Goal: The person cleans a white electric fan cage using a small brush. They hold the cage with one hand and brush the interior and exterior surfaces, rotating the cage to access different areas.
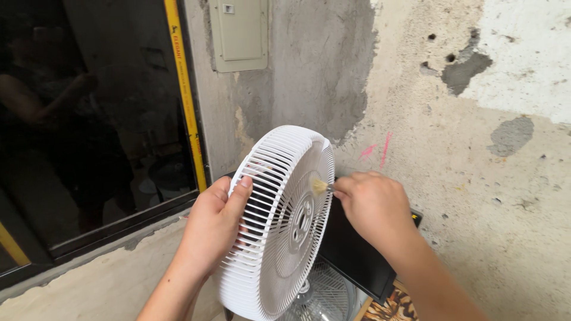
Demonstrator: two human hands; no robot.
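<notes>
Left hand (215, 229) grips the rim of the white fan grille (279, 220), holding it upright on edge. Right hand (372, 208), just right of it, pinches a small brush (320, 186) whose bristles touch the slats.

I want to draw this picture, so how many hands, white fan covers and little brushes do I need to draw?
Hands: 2, the left hand and the right hand
White fan covers: 1, the fan grille
Little brushes: 1, the small brush
Total: 4
</notes>
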